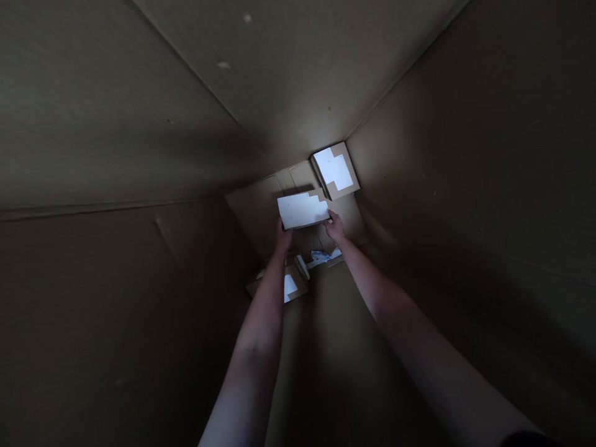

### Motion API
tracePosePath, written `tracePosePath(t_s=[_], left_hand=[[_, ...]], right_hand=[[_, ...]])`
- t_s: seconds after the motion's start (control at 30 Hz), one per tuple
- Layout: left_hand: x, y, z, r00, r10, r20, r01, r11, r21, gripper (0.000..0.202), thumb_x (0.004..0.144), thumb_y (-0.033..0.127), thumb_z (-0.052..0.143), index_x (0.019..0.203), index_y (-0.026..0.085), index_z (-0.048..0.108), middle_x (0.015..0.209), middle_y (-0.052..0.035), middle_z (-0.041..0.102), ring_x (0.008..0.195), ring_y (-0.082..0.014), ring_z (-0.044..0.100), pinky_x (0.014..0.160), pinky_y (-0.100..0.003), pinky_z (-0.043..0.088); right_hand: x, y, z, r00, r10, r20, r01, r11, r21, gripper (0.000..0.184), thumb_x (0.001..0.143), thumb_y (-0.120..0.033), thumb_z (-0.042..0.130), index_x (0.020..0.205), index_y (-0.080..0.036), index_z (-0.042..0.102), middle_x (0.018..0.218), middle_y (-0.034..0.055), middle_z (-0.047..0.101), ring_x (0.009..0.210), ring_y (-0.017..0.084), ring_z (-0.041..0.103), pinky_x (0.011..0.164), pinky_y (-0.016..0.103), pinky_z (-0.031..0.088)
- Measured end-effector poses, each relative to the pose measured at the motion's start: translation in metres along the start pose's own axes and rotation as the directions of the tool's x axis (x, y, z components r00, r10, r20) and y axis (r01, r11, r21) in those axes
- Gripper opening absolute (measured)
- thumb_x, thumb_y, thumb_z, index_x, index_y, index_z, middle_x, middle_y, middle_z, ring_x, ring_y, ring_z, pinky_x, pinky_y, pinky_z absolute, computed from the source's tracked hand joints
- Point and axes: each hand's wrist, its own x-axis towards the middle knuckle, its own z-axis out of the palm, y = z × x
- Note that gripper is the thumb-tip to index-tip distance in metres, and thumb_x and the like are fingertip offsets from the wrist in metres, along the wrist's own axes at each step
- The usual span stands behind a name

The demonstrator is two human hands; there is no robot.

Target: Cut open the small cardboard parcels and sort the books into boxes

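Note:
Both arms reach down into a deep, dim cardboard container. Between my hands is a small cardboard box (pixel 302 210) whose top is mostly covered with white labels. My left hand (pixel 283 236) grips its left end, and my right hand (pixel 334 226) grips its right end with the thumb near the top edge. The fingers below the box are hidden. Just beyond it, in the far corner, lies another cardboard box (pixel 352 177) with white labels on top. Whether the held box touches the floor I cannot tell.
Tall cardboard walls (pixel 298 74) rise on all sides. The container's floor (pixel 256 202) shows creases or flap seams. A labelled carton (pixel 298 287) sits at the near left, partly behind my left forearm. Beside it lies a crumpled white and blue packet (pixel 319 256).

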Motion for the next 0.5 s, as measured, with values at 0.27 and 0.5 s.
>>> tracePosePath(t_s=[0.27,0.5], left_hand=[[-0.154,0.044,-0.067,0.862,-0.166,-0.479,0.314,0.917,0.246,0.051,0.102,0.048,0.047,0.139,0.014,0.055,0.134,-0.0184,0.07,0.126,-0.0284,0.068,0.109,-0.041,0.053],[-0.273,0.009,-0.124,0.765,-0.373,-0.525,0.584,0.747,0.319,0.063,0.093,0.035,0.055,0.15,0.01,0.046,0.135,-0.0295,0.068,0.129,-0.0411,0.067,0.103,-0.054,0.056]], right_hand=[[-0.153,-0.086,-0.042,0.998,0.035,-0.06,-0.043,0.991,-0.124,0.037,0.09,-0.027,0.064,0.125,-0.017,0.07,0.112,0.0111,0.073,0.102,0.027,0.067,0.099,0.038,0.053],[-0.272,-0.102,-0.032,0.921,0.25,0.299,-0.142,0.929,-0.341,0.041,0.082,-0.017,0.07,0.123,-0.022,0.071,0.111,0.0084,0.074,0.105,0.027,0.071,0.092,0.036,0.055]])
